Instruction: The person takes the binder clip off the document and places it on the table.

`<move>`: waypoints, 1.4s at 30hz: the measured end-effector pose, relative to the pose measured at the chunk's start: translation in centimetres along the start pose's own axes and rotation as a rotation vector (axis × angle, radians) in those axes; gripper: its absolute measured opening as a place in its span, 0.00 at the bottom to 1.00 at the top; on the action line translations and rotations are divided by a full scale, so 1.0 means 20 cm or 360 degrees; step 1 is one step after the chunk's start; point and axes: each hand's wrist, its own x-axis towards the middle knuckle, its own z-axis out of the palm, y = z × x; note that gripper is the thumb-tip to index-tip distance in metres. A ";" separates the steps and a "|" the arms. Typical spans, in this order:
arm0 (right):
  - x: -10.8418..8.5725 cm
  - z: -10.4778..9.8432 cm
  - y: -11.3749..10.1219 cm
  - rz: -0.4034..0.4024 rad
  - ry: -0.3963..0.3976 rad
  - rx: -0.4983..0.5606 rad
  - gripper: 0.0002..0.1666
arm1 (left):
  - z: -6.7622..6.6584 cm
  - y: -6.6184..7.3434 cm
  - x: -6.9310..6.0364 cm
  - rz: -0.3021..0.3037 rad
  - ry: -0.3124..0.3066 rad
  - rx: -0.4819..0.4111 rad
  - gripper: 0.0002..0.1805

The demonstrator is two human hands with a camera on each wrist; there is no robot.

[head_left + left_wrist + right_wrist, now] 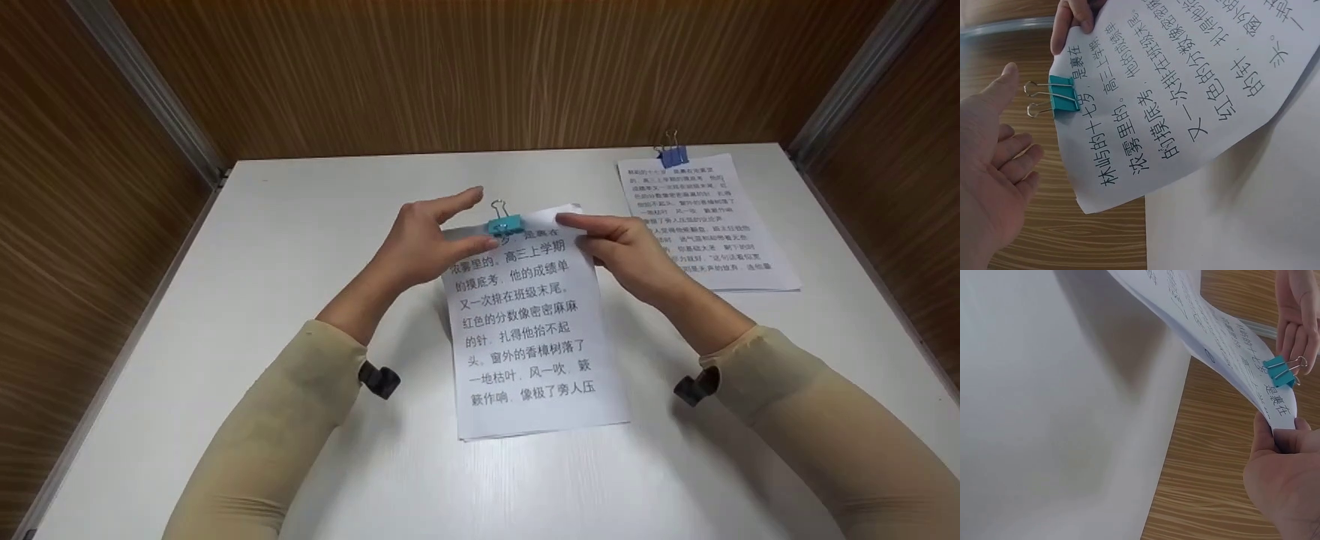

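Observation:
A stack of printed paper sheets (525, 322) is tilted up off the table, its top edge raised. On that top edge sits a teal binder clip (505, 224), both wire handles pointing away from the sheets. My right hand (637, 255) pinches the top right corner between thumb and fingers, as the right wrist view also shows. Beside the clip is my left hand (420, 240), thumb and fingers spread. In the left wrist view a gap separates this hand (999, 157) from the clip's handles (1039, 98), and it holds nothing.
Farther back on the right, a second paper stack (690, 217) lies on the white table (247, 225) with a blue binder clip (673, 156) on its top edge. Wood-grain panels (480, 75) enclose the table at the back and sides.

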 end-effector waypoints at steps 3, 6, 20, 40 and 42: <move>-0.01 0.01 0.00 -0.0015 -0.0024 0.0014 0.26 | 0.01 -0.01 0.02 -0.0080 -0.0033 -0.0122 0.44; -0.02 0.01 0.01 -0.0025 -0.0032 0.0013 0.26 | 0.01 -0.02 0.04 -0.0130 -0.0041 -0.0181 0.44; -0.04 0.03 0.00 0.0002 -0.0027 0.0041 0.26 | 0.04 -0.03 0.07 -0.0110 -0.0093 -0.0199 0.29; -0.02 0.04 0.03 0.0031 -0.0047 0.0043 0.27 | 0.07 -0.03 0.10 -0.0013 0.0060 -0.0201 0.15; -0.03 0.03 0.04 0.0039 -0.0044 0.0038 0.27 | 0.07 -0.03 0.10 -0.0022 0.0111 -0.0205 0.15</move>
